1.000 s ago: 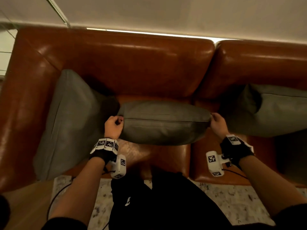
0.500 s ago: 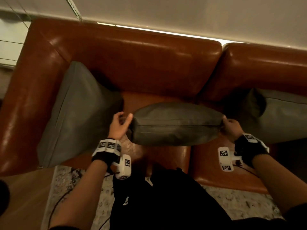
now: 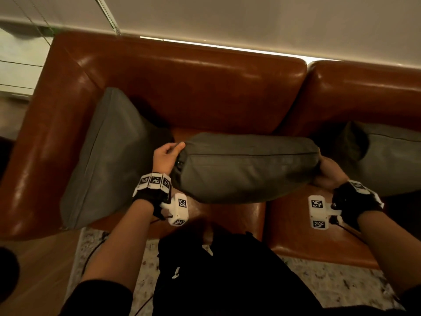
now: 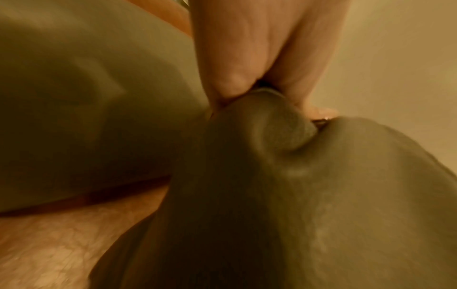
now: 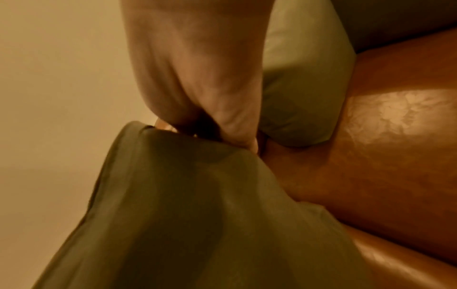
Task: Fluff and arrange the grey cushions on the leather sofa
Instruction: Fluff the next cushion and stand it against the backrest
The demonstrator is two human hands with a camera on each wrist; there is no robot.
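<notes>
A grey middle cushion (image 3: 246,169) hangs lengthwise over the seat of the brown leather sofa (image 3: 193,87), held at both ends. My left hand (image 3: 169,153) is at its left end; in the left wrist view the left hand (image 4: 254,88) pinches the corner of the middle cushion (image 4: 272,195) between thumb and fingers. My right hand (image 3: 325,172) grips the right end, and up close the right hand (image 5: 210,133) bunches the middle cushion's fabric (image 5: 185,215). A second grey cushion (image 3: 107,156) leans against the left armrest. A third grey cushion (image 3: 387,160) lies on the right seat.
The sofa's back runs along a pale wall (image 3: 250,19). A patterned rug (image 3: 330,281) and wooden floor (image 3: 45,270) lie in front of the sofa. My dark-clothed legs (image 3: 227,281) stand against the seat's front edge. The seat shows bare leather (image 5: 395,156) below the held cushion.
My left hand let go of the cushion's corner and opened half a second ago; now it pinches the corner again. The cushion has shifted slightly right, still held by my right hand.
</notes>
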